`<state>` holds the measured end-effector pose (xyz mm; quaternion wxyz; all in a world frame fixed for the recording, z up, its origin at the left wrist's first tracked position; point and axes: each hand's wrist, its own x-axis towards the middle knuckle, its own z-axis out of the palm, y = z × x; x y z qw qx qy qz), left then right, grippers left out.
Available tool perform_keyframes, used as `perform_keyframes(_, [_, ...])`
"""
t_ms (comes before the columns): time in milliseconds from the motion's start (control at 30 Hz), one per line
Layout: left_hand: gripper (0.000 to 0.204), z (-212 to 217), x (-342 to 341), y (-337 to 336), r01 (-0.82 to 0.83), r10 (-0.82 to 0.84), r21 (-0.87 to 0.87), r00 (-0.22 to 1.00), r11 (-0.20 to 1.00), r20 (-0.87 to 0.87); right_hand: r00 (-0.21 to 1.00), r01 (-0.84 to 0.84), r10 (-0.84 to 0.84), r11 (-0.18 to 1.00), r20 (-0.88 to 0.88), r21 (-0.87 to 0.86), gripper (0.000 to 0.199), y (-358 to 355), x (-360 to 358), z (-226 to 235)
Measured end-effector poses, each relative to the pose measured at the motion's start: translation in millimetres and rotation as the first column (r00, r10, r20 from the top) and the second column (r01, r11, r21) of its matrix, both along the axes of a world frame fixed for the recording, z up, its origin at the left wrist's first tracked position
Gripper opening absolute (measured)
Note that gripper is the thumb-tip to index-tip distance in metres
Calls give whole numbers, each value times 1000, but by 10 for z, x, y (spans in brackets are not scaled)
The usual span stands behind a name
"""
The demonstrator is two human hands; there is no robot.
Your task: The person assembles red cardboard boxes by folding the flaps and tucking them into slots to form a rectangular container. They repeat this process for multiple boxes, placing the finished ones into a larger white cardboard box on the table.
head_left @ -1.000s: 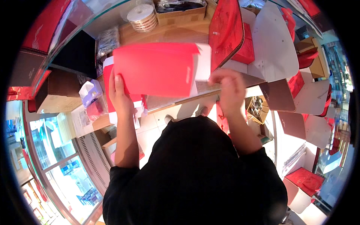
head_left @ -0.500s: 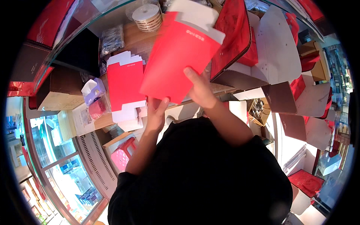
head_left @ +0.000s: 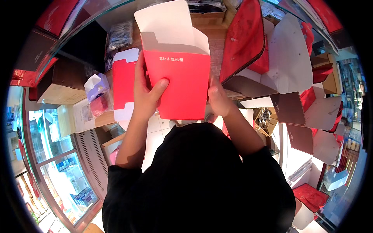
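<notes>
A red cardboard box (head_left: 182, 83) with a white inside stands upright between my two hands, its open top and long white flap (head_left: 165, 21) toward the far side. My left hand (head_left: 147, 93) wraps its left side, the thumb pressed on the red front and the fingers partly hidden behind. At the right side, my right hand (head_left: 218, 98) is closed against the box edge, most of its fingertips out of sight. Left of the box lie red folded cartons (head_left: 123, 83) with white flaps on the wooden table.
Open red-and-white boxes (head_left: 248, 42) with brown sides stand at the right. A purple tissue box (head_left: 96, 85), a brown carton (head_left: 64, 85) and clear plastic packets (head_left: 120, 35) are at the left. A glass edge (head_left: 97, 17) runs along the far left.
The box has turned from tilted to upright and come nearer, its top now spread open. My left hand has moved from the bottom corner up to its left side; my right thumb has left the front.
</notes>
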<state>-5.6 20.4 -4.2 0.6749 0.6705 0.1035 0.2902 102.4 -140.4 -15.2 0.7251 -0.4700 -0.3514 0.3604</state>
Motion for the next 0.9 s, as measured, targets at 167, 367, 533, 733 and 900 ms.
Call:
perform_keyframes(167, [80, -14, -84, -68, 112, -112, -69, 994, 991, 11, 989, 126, -129, 991, 69, 46, 95, -51, 23, 112])
perform_keyframes(367, [72, -34, -146, -172, 135, -135, 11, 987, 991, 91, 965, 259, -255, 965, -64, 53, 89, -21, 20, 134])
perform_keyframes(533, [76, -33, -66, -173, 32, -43, 60, 980, 998, 193, 978, 207, -207, 978, -7, 28, 88, -43, -13, 125])
perform_keyframes(733, [66, -35, -100, -211, -101, 88, 67, 981, 993, 170, 953, 246, -247, 969, 175, 24, 97, -31, -56, 266])
perform_keyframes(900, [57, -27, -48, -278, -119, 108, 116, 989, 986, 101, 834, 292, -341, 940, 434, 178, 96, 25, 16, 297])
